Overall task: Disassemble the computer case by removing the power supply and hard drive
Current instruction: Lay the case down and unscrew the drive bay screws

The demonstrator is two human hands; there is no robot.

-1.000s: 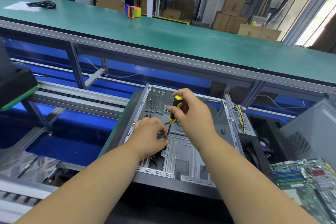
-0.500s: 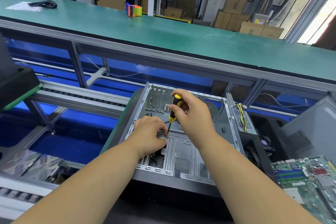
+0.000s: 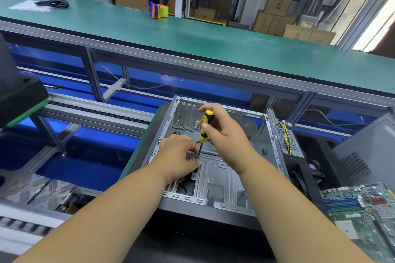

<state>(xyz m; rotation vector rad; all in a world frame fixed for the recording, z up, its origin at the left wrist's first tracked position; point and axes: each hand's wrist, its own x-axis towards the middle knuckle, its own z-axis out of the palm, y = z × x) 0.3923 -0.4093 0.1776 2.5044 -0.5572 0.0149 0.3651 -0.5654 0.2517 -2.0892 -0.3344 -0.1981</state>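
Right hand (image 3: 224, 134): fingers wrapped round the yellow-and-black screwdriver (image 3: 204, 129), tip pointing down into the case.
Left hand (image 3: 178, 157): fingers curled, pinching a small metal part (image 3: 191, 156) at the screwdriver's tip.
Computer case (image 3: 222, 179): open, lying flat before the person.
Power supply (image 3: 287, 142): just beside the case's right wall.
Motherboard (image 3: 361, 209): lower right.
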